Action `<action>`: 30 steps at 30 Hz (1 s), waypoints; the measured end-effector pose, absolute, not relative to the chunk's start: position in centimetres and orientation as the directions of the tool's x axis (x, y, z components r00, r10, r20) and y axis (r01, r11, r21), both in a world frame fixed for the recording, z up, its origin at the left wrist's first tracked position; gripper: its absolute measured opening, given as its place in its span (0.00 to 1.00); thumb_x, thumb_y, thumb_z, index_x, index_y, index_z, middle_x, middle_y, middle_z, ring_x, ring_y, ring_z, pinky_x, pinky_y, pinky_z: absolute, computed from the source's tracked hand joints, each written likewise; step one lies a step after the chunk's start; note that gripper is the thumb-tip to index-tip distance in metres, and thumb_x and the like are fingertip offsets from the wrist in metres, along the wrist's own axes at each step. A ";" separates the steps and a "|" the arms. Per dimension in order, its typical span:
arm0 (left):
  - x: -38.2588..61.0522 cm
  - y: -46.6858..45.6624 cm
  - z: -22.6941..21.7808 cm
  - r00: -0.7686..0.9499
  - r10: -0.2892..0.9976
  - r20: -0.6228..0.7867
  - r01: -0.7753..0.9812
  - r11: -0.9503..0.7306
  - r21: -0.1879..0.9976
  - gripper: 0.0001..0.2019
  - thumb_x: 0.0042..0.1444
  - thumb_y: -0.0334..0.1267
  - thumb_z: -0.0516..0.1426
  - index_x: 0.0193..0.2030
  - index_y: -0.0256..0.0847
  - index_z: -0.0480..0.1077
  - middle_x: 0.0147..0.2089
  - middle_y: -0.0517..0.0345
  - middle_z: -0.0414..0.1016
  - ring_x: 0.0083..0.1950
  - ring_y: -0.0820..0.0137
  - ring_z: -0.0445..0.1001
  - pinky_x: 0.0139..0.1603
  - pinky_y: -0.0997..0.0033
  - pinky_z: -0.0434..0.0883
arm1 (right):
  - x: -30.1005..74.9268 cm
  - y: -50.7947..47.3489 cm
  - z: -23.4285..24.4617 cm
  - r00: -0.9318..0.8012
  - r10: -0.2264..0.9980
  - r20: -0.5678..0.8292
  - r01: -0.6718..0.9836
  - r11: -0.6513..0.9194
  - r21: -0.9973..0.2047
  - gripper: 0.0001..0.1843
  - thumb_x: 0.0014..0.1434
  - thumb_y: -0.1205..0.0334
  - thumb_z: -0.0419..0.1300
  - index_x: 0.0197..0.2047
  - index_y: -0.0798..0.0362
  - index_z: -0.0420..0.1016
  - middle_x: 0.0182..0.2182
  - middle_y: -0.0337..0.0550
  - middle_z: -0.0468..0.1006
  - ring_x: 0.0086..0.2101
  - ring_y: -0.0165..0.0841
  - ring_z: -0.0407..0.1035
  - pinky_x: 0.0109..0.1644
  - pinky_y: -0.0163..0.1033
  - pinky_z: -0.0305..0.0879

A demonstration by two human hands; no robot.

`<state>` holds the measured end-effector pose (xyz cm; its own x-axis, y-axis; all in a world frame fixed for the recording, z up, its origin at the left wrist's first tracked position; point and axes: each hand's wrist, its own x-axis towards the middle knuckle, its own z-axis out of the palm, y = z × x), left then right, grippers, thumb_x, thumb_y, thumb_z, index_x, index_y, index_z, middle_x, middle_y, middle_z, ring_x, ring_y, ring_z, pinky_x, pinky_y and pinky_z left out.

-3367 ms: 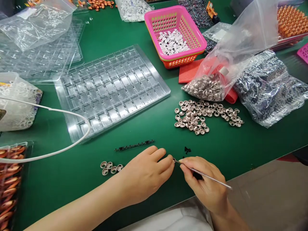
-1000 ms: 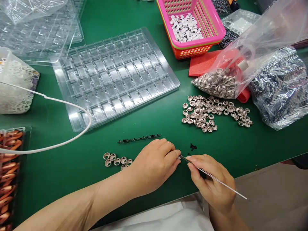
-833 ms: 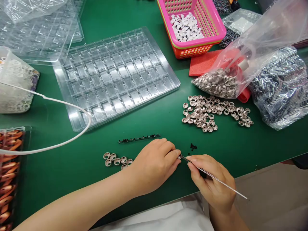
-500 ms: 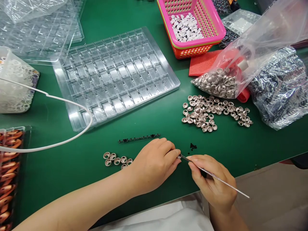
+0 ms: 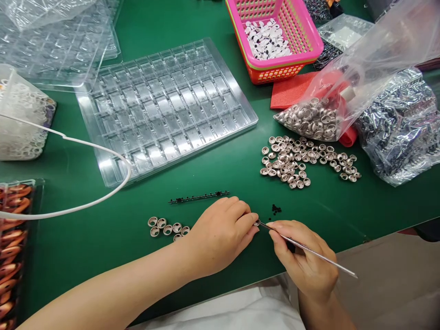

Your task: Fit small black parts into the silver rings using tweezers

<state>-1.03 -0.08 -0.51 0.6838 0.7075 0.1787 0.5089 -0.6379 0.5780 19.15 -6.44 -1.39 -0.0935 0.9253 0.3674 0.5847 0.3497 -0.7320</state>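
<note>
Between the fingertips of my left hand [image 5: 223, 233] is a small silver metal ring [image 5: 256, 222], mostly covered by the fingers. My right hand [image 5: 305, 256] grips a thin metal pick [image 5: 318, 255] like a pen, and its tip meets the ring. Just beyond the fingers lie several tiny black pieces [image 5: 276, 209]. A thin black strip with small studs [image 5: 199, 197] rests above my left hand. Several silver rings [image 5: 167, 229] sit left of that hand, some partly behind it. A larger spread of silver rings [image 5: 288, 160] lies farther off to the right.
A clear compartment tray [image 5: 172, 105] lies at the back, left of a pink basket [image 5: 305, 50] of white-and-black discs. Plastic bags of parts [image 5: 319, 119] stand at the right. A white cord [image 5: 85, 201] loops in from the left, near a tray of brown pieces [image 5: 13, 247].
The outer end of the pick has risen slightly as my right hand tilts a little. My left hand keeps its place on the ring.
</note>
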 end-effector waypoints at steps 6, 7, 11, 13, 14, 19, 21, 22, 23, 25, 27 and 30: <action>-1.1 -0.1 -0.6 0.678 0.710 0.191 0.507 -0.640 0.577 0.07 0.65 0.32 0.57 0.45 0.34 0.75 0.36 0.52 0.75 0.33 0.65 0.68 0.33 0.62 0.69 | 19.1 -6.3 -1.4 -0.100 0.920 0.379 0.583 0.362 -0.727 0.17 0.57 0.78 0.66 0.48 0.55 0.74 0.38 0.43 0.83 0.37 0.30 0.79 0.41 0.36 0.78; -1.1 -0.1 -0.6 0.679 0.709 0.190 0.507 -0.641 0.576 0.07 0.65 0.32 0.57 0.44 0.33 0.75 0.36 0.52 0.75 0.33 0.65 0.68 0.33 0.62 0.69 | 19.1 -6.3 -1.4 -0.102 0.920 0.379 0.586 0.364 -0.724 0.17 0.57 0.78 0.66 0.48 0.55 0.74 0.38 0.43 0.83 0.37 0.30 0.79 0.41 0.36 0.78; -1.1 -0.1 -0.6 0.684 0.707 0.181 0.507 -0.639 0.579 0.07 0.65 0.33 0.56 0.45 0.34 0.75 0.36 0.52 0.75 0.33 0.65 0.68 0.33 0.62 0.69 | 19.1 -6.2 -1.5 -0.103 0.921 0.375 0.595 0.359 -0.719 0.16 0.57 0.78 0.66 0.47 0.55 0.74 0.38 0.43 0.84 0.36 0.30 0.79 0.41 0.36 0.78; -1.1 -0.1 -0.7 0.678 0.710 0.191 0.506 -0.640 0.579 0.07 0.65 0.32 0.57 0.45 0.34 0.75 0.36 0.52 0.75 0.33 0.65 0.68 0.33 0.62 0.69 | 19.1 -6.3 -1.4 -0.097 0.920 0.380 0.598 0.359 -0.717 0.17 0.57 0.78 0.66 0.48 0.55 0.74 0.38 0.43 0.84 0.36 0.30 0.79 0.41 0.36 0.78; -1.1 -0.1 -0.7 0.675 0.711 0.200 0.503 -0.641 0.580 0.07 0.65 0.32 0.57 0.45 0.34 0.75 0.37 0.52 0.75 0.34 0.65 0.68 0.33 0.62 0.69 | 19.1 -6.3 -1.4 -0.094 0.920 0.381 0.598 0.358 -0.717 0.17 0.57 0.78 0.66 0.48 0.55 0.74 0.38 0.43 0.84 0.36 0.30 0.79 0.40 0.36 0.78; -1.1 -0.1 -0.6 0.681 0.709 0.186 0.502 -0.636 0.587 0.07 0.65 0.32 0.57 0.45 0.34 0.75 0.37 0.52 0.75 0.34 0.65 0.69 0.34 0.62 0.69 | 19.2 -6.4 -1.3 -0.093 0.925 0.368 0.583 0.351 -0.733 0.18 0.57 0.78 0.66 0.48 0.54 0.74 0.38 0.42 0.83 0.36 0.31 0.79 0.39 0.36 0.78; -1.1 -0.2 -0.6 0.685 0.707 0.173 0.504 -0.632 0.588 0.07 0.65 0.32 0.57 0.45 0.34 0.75 0.37 0.52 0.75 0.34 0.65 0.68 0.34 0.61 0.69 | 19.2 -6.4 -1.4 -0.095 0.927 0.363 0.578 0.348 -0.738 0.18 0.57 0.78 0.65 0.48 0.54 0.74 0.38 0.42 0.83 0.36 0.31 0.79 0.39 0.37 0.78; -1.1 -0.2 -0.6 0.684 0.708 0.176 0.504 -0.633 0.588 0.07 0.64 0.32 0.57 0.45 0.34 0.75 0.37 0.52 0.75 0.34 0.65 0.68 0.34 0.61 0.69 | 19.2 -6.4 -1.4 -0.095 0.927 0.362 0.578 0.348 -0.738 0.17 0.57 0.78 0.66 0.48 0.54 0.74 0.38 0.43 0.83 0.36 0.31 0.79 0.39 0.37 0.78; -1.2 -0.2 -0.7 0.679 0.711 0.183 0.504 -0.632 0.588 0.07 0.64 0.32 0.57 0.45 0.33 0.75 0.37 0.52 0.75 0.34 0.65 0.68 0.33 0.61 0.69 | 19.1 -6.3 -1.4 -0.094 0.926 0.365 0.580 0.349 -0.736 0.17 0.57 0.78 0.66 0.48 0.54 0.74 0.38 0.43 0.83 0.36 0.31 0.79 0.39 0.36 0.78; -1.1 -0.2 -0.9 0.671 0.714 0.199 0.500 -0.634 0.591 0.06 0.64 0.32 0.57 0.45 0.33 0.75 0.37 0.52 0.75 0.34 0.65 0.69 0.33 0.61 0.69 | 19.1 -6.3 -1.4 -0.092 0.923 0.372 0.587 0.352 -0.729 0.16 0.57 0.78 0.66 0.47 0.55 0.74 0.37 0.43 0.83 0.36 0.31 0.79 0.39 0.36 0.78; -1.1 -0.2 -1.0 0.667 0.715 0.208 0.494 -0.634 0.594 0.06 0.64 0.32 0.57 0.45 0.34 0.75 0.37 0.52 0.76 0.34 0.65 0.69 0.34 0.62 0.69 | 19.0 -6.2 -1.4 -0.094 0.922 0.375 0.589 0.355 -0.726 0.16 0.57 0.78 0.66 0.47 0.55 0.74 0.37 0.43 0.83 0.36 0.30 0.79 0.39 0.35 0.77; -1.1 -0.2 -1.0 0.671 0.713 0.204 0.496 -0.636 0.591 0.06 0.64 0.32 0.57 0.45 0.34 0.75 0.37 0.52 0.75 0.34 0.65 0.69 0.34 0.62 0.69 | 19.0 -6.1 -1.4 -0.101 0.924 0.369 0.583 0.355 -0.731 0.16 0.57 0.78 0.66 0.47 0.55 0.74 0.37 0.43 0.83 0.35 0.30 0.79 0.39 0.35 0.77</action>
<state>-1.07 -0.23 -1.03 0.6713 0.7127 0.2036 0.4960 -0.6360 0.5912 19.03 -6.15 -1.39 -0.1008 0.9241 0.3685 0.5827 0.3551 -0.7310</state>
